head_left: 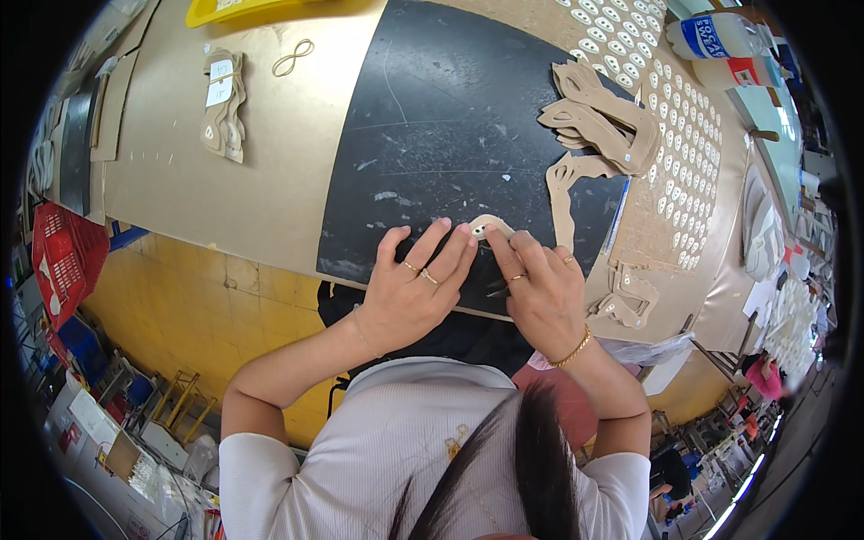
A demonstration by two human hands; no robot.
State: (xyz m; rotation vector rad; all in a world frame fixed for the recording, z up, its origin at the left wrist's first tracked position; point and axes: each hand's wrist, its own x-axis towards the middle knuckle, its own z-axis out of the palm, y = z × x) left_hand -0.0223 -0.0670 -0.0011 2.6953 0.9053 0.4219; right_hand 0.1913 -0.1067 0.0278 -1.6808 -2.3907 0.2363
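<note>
A curved beige leather-like piece (pixel 489 221) with a white oval patch (pixel 478 231) lies near the front edge of a black board (pixel 432 135). My left hand (pixel 414 281) is open, its fingers spread, with the index fingertip touching the patch's left end. From the other side my right hand (pixel 549 288) presses its index finger on the patch; its fingers are stretched forward and slightly bent. A thin dark thing shows under the right palm, too hidden to name. Right of the board's middle rests a stack of cut beige pieces (pixel 589 112), with one wavy piece (pixel 563 200) below it.
Rows of white oval patches (pixel 688 162) cover a brown sheet at the right. Beige cutouts (pixel 625 297) lie nearer me. Further left are a banded bundle of pieces (pixel 223 112), a looped rubber band (pixel 293 58) and a yellow tray (pixel 243 9). A bottle (pixel 715 38) lies far right.
</note>
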